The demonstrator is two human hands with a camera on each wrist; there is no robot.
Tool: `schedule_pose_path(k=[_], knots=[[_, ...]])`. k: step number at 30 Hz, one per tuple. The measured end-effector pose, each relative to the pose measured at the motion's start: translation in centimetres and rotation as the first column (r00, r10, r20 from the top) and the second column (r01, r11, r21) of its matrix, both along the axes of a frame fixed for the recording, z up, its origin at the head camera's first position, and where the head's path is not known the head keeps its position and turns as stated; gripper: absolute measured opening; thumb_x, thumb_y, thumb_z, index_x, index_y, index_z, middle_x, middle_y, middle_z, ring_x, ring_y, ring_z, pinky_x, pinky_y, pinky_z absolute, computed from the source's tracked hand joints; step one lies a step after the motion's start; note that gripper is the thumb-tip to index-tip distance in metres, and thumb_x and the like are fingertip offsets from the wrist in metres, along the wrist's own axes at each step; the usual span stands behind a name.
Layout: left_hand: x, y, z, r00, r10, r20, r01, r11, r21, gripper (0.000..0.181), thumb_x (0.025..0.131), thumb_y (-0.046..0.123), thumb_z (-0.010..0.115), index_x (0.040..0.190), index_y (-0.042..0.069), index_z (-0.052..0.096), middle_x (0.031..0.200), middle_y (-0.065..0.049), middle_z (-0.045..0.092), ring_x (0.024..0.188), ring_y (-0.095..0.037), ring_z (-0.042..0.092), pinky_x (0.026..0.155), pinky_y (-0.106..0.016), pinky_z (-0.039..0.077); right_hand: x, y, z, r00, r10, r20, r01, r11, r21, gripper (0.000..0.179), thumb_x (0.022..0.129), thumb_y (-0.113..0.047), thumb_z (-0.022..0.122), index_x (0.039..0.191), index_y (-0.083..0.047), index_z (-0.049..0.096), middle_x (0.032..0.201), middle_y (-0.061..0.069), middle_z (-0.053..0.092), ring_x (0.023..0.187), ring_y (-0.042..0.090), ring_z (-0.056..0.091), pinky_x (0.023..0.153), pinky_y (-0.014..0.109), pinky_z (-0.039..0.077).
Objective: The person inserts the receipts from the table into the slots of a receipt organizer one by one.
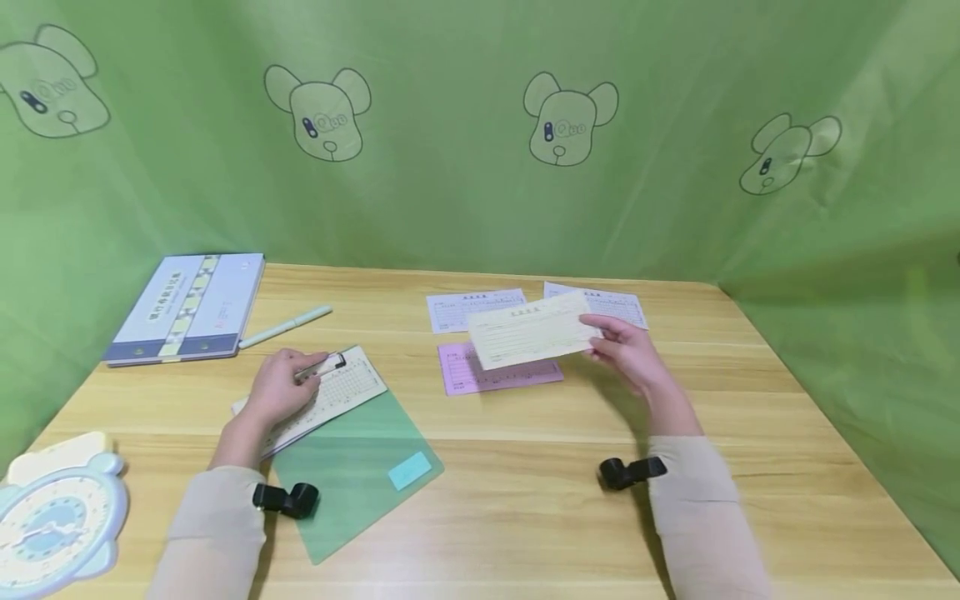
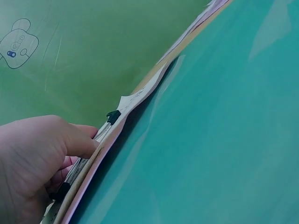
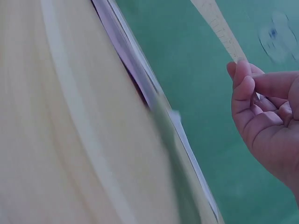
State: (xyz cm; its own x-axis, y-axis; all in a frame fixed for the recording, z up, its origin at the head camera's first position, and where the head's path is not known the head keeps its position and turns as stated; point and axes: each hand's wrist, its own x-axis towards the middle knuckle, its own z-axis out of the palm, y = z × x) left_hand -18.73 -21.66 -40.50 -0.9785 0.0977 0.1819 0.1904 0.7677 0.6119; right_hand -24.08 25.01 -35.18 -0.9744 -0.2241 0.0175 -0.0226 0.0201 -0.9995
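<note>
My right hand [image 1: 624,348] pinches the right end of a cream paper form [image 1: 528,329], held up above the table. In the right wrist view its thumb and fingers [image 3: 243,77] close on the form's edge. Below and behind it lie a purple form [image 1: 498,385] and two white forms, one on the left [image 1: 444,312] and one on the right [image 1: 633,310]. My left hand [image 1: 276,387] grips the metal clip [image 1: 328,364] with black ends at the top of a green clip folder [image 1: 352,487]. Under the clip a stack of printed slips [image 1: 360,379] lies on the folder.
A blue-and-white account book [image 1: 198,304] lies at the back left, with a pale green pen [image 1: 288,325] beside it. A blue toy clock [image 1: 56,529] is at the front left. Green curtains [image 1: 450,192] surround the wooden table [image 1: 540,517].
</note>
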Motion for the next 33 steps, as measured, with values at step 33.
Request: schedule_pose_path(k=[33], knots=[[-0.2, -0.2, 0.0, 1.000, 0.018, -0.017, -0.019, 1.000, -0.022, 0.037, 0.077, 0.010, 0.057, 0.113, 0.002, 0.056, 0.099, -0.020, 0.051, 0.092, -0.033, 0.043, 0.079, -0.046, 0.032, 1.8, -20.1, -2.4, 0.943, 0.300, 0.145, -0.318, 0.940, 0.121, 0.033, 0.077, 0.014, 0.049, 0.110, 0.007, 0.054, 0.115, 0.022, 0.047, 0.062, 0.017, 0.058, 0.064, 0.031, 0.049]])
